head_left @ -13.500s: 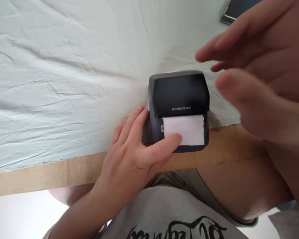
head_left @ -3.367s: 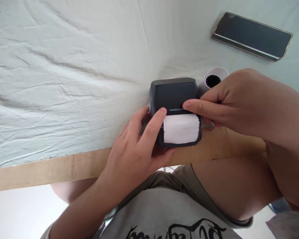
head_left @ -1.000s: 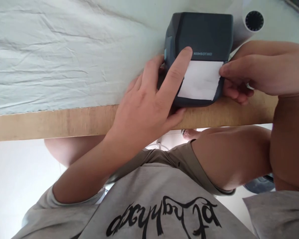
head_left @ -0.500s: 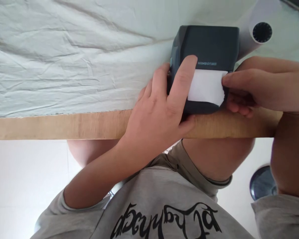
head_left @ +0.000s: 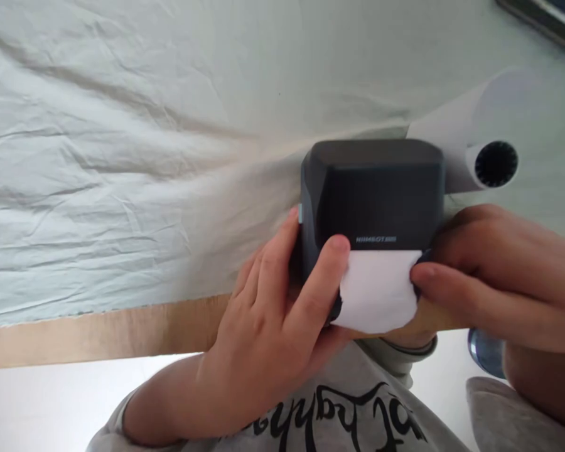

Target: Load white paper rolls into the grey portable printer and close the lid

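A black label printer (head_left: 381, 194) marked NIIMBOT sits near the table's front edge. White label paper (head_left: 379, 292) comes out of its front slot and hangs over the front, with a wavy, uneven lower edge. My left hand (head_left: 268, 320) wraps the printer's left side, its index fingertip on the top beside the paper's left edge. With thumb and bent fingers, my right hand (head_left: 484, 270) pinches at the paper's right edge, close against the printer. The fingers under that edge are partly hidden.
Behind the printer on the right lies a white paper roll (head_left: 456, 141) with a dark hollow core. A dark-edged object (head_left: 546, 25) is at the top right corner. Wrinkled pale cloth (head_left: 145, 157) covers the table, whose wooden edge (head_left: 98, 336) shows in front.
The view has shifted, so printer and hands appear lower. More paper shows from the slot and reaches past the printer's front. Both hands keep their places beside the printer.
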Motion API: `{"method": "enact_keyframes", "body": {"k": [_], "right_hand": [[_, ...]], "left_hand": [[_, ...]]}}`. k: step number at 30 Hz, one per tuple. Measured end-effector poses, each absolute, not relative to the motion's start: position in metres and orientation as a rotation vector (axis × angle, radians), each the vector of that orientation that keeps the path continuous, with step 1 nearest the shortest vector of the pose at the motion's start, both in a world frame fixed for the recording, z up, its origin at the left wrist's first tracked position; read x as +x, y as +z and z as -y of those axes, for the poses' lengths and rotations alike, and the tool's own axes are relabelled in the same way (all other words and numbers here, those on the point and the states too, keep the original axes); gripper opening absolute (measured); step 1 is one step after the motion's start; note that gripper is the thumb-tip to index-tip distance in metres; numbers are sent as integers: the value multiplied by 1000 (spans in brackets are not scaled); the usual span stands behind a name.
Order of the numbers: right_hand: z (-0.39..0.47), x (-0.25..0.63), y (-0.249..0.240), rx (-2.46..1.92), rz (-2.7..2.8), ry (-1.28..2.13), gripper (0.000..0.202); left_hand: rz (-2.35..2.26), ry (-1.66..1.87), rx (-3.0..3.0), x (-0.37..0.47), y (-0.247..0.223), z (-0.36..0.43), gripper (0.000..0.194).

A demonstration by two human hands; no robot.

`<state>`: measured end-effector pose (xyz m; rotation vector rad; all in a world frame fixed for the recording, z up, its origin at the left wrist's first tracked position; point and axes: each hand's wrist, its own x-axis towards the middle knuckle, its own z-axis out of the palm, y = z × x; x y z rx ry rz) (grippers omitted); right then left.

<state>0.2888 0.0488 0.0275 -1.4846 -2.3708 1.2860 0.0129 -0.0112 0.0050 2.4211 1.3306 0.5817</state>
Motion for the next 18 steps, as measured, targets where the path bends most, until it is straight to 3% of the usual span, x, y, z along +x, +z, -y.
{"method": "enact_keyframes", "body": {"k": [7, 18], "right_hand": [[-65, 282, 46, -1337, 2400, 1552, 72], [-60, 281, 38, -1408, 2491, 1455, 78]], "left_hand": [[-1323, 601, 2395, 9, 4, 10, 112], [-1316, 636, 2441, 8, 7, 7, 96]]}}
